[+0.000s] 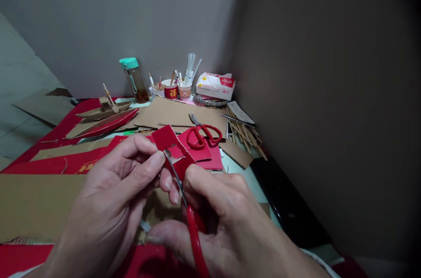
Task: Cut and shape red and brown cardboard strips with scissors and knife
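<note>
My left hand (112,194) pinches a small red card piece (166,137) between thumb and fingers. My right hand (226,216) grips red-handled scissors (192,225); their metal blades run up to the red piece at its lower edge. A second pair of red-handled scissors (204,134) lies on more red card pieces (207,155) just behind my hands.
Brown cardboard sheets (177,113) and red paper strips (55,164) cover the table. A cardboard boat model (105,111) stands at the left. A bottle with teal cap (134,78), cups of pens (179,87), a tissue pack (215,85) and wooden sticks (245,133) are by the wall.
</note>
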`<state>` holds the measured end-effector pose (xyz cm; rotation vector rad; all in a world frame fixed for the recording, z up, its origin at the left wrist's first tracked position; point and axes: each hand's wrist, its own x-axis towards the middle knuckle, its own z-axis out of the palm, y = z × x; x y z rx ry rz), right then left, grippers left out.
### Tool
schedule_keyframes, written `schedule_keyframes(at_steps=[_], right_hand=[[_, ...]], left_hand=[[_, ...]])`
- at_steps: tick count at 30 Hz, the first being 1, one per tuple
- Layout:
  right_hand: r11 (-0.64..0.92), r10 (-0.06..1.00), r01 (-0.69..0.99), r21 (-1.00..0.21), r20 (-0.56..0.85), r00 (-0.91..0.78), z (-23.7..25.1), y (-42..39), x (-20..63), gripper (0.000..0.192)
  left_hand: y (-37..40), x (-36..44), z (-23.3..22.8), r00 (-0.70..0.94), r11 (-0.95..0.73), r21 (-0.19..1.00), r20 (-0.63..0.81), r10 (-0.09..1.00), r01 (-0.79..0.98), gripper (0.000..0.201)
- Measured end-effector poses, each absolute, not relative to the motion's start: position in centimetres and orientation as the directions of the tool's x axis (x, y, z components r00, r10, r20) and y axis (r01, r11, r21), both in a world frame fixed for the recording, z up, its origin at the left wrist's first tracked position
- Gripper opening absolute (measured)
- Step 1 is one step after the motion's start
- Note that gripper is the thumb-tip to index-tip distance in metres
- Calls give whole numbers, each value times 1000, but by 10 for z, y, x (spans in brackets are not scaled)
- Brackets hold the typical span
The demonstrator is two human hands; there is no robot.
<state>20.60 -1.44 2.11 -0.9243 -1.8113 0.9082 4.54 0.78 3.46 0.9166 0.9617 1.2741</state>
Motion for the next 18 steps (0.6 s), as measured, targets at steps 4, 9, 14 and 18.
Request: schedule_keyframes(at_steps=[4,9,14,18], right_hand=[[457,867,272,-847,356,-349,19,-16,207,40],[457,861,311,-834,326,-391,18,-16,209,40],[440,878,327,-836,325,-350,16,-16,208,51],[388,899,285,-877,290,-329,19,-17,208,51]], left_hand=[[9,46,38,82,112,929,-89,993,-352,33],[9,43,33,85,142,925,-120,989,-352,31],[8,38,30,-7,86,952,-92,996,-294,25],[10,37,33,-37,48,970,-58,998,-238,26]])
